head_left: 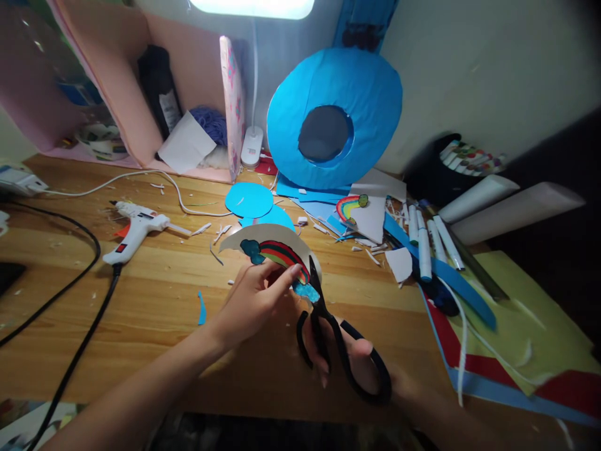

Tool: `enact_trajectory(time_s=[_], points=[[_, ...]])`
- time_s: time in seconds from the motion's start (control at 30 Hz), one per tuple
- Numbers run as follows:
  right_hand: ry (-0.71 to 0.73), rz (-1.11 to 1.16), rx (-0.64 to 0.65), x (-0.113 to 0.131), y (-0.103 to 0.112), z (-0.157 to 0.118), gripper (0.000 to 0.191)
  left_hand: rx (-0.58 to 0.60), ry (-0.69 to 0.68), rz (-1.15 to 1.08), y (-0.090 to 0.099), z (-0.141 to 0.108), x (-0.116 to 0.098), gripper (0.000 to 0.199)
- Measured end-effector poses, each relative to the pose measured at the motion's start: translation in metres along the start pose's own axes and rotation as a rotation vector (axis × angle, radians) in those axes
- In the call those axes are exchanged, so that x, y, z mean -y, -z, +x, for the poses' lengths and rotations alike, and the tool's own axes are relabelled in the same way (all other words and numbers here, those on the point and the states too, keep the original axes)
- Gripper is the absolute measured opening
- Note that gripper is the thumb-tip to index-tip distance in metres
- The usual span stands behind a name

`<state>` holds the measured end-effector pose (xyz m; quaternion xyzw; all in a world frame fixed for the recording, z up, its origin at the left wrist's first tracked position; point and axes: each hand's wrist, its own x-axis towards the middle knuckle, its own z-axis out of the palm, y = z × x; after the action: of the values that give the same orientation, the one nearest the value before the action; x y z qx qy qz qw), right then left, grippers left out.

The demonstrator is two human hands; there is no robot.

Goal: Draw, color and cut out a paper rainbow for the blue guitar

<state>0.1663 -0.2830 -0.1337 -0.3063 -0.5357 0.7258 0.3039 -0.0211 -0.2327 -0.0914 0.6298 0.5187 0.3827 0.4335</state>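
A white paper piece (300, 240) with a coloured rainbow and blue clouds drawn on it is pinched between the thumb and fingers of my left hand (251, 304). My right hand (359, 357) grips the handles of black scissors (323, 310). Their blades point up and meet the paper's right side, beside the rainbow's end and the lower blue cloud. Some of my right fingers are hidden behind the handles.
A white glue gun (136, 232) with a black cable lies left. Blue paper circles (248, 200) and a big blue ring (375, 113) are behind the hands. Markers (423, 250), a cut-out rainbow (348, 208), scraps and coloured sheets (526, 307) lie right.
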Motion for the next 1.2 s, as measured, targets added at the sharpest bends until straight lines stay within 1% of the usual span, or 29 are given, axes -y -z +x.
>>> enact_trajectory(time_s=[0.13, 0.23, 0.53, 0.87, 0.93, 1.03, 1.1, 1.2], points=[[-0.013, -0.009, -0.008, -0.0037, 0.0024, -0.0020, 0.077, 0.002, 0.029, -0.027, -0.0006, 0.0004, -0.0024, 0.040], [-0.036, 0.017, -0.012, -0.0064, 0.0043, -0.0039, 0.079, 0.005, 0.039, -0.050, -0.0013, 0.0010, -0.0016, 0.040], [-0.124, 0.091, -0.029, -0.0090, 0.0083, -0.0083, 0.074, 0.005, 0.023, -0.098, -0.0007, 0.0025, 0.0005, 0.038], [-0.155, 0.140, -0.038, -0.0026, 0.0052, -0.0064, 0.070, 0.011, 0.037, -0.139, -0.0015, 0.0053, 0.0028, 0.038], [-0.152, 0.127, -0.034, -0.0025, 0.0052, -0.0074, 0.071, 0.017, 0.035, -0.143, 0.0002, 0.0054, 0.0015, 0.039], [-0.111, 0.067, 0.007, -0.0042, 0.0060, -0.0082, 0.074, 0.051, 0.025, -0.151, 0.0026, 0.0049, 0.0001, 0.038], [-0.074, 0.044, 0.009, -0.0057, 0.0057, -0.0078, 0.077, 0.080, 0.020, -0.149, 0.0034, 0.0040, -0.0002, 0.038], [-0.039, 0.028, -0.025, -0.0068, 0.0034, -0.0066, 0.080, 0.110, 0.027, -0.137, 0.0032, 0.0026, -0.0009, 0.037]])
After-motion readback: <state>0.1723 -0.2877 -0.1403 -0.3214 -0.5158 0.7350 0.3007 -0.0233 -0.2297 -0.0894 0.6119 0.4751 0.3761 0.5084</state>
